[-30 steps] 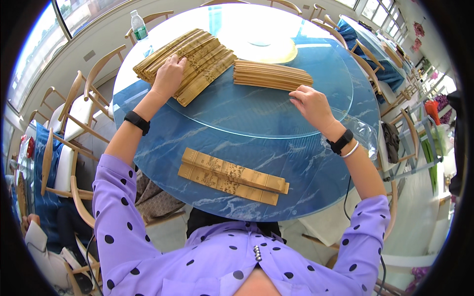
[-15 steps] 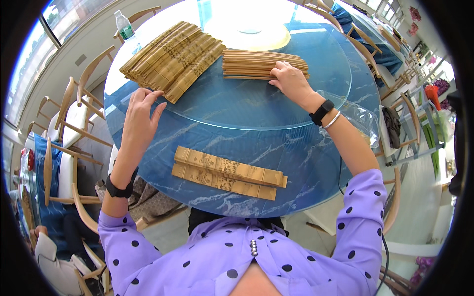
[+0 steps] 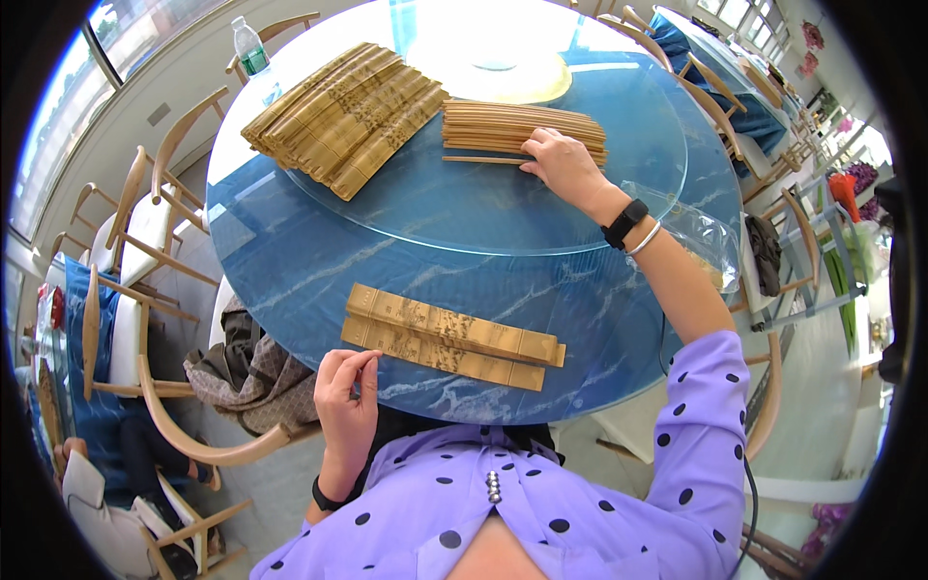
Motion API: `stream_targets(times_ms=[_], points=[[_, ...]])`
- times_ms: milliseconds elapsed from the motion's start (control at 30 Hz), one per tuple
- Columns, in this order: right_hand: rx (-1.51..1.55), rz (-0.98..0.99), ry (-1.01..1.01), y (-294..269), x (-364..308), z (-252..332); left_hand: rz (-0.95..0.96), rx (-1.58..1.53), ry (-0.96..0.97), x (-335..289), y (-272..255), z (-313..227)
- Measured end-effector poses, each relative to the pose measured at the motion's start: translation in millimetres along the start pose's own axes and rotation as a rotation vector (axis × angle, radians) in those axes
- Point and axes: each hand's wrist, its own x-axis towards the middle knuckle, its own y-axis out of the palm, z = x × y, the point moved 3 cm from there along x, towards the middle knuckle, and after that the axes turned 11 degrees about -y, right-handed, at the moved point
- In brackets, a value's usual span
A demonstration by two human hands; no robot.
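Observation:
My right hand point(image 3: 565, 166) is closed at the near side of a row of wooden chopsticks point(image 3: 512, 120). Its fingertips pinch a single chopstick point(image 3: 480, 159), which lies slightly apart from the row. Two gold paper chopstick sleeves point(image 3: 454, 327) with dark printing lie side by side, overlapping, near the table's front edge. Just off their lower left corner is my left hand point(image 3: 348, 394), thumb and fingers pressed together; whatever they might hold is too small to make out. A large fanned stack of the same sleeves point(image 3: 346, 118) lies at the far left.
The round table has a blue marbled top point(image 3: 290, 246) and a raised glass turntable point(image 3: 416, 208). A plastic bottle point(image 3: 250, 48) stands at the far left edge, and a clear plastic bag point(image 3: 701, 237) lies on the right. Wooden chairs point(image 3: 184, 145) surround the table; a patterned bag point(image 3: 253, 382) rests on one.
My left hand has come from the sleeve stack down to the front edge beside the two sleeves. My right hand has drawn one chopstick slightly toward me, away from the row.

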Motion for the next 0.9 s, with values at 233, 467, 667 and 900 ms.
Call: stream_targets(times_ms=[233, 467, 667, 900], points=[[-0.036, -0.037, 0.032, -1, 4, 4, 0.011, -0.013, 0.052, -3, 7, 0], [-0.017, -0.035, 0.042, 0, 4, 7, 0.004, -0.006, 0.095, -4, 9, -3], [0.047, 0.058, 0.037, 3, -1, 5, 0.021, 0.005, 0.095, -2, 11, -2], [0.045, 0.149, -0.042, -1, -5, 11, 0.035, -0.017, 0.106, -2, 11, -2]])
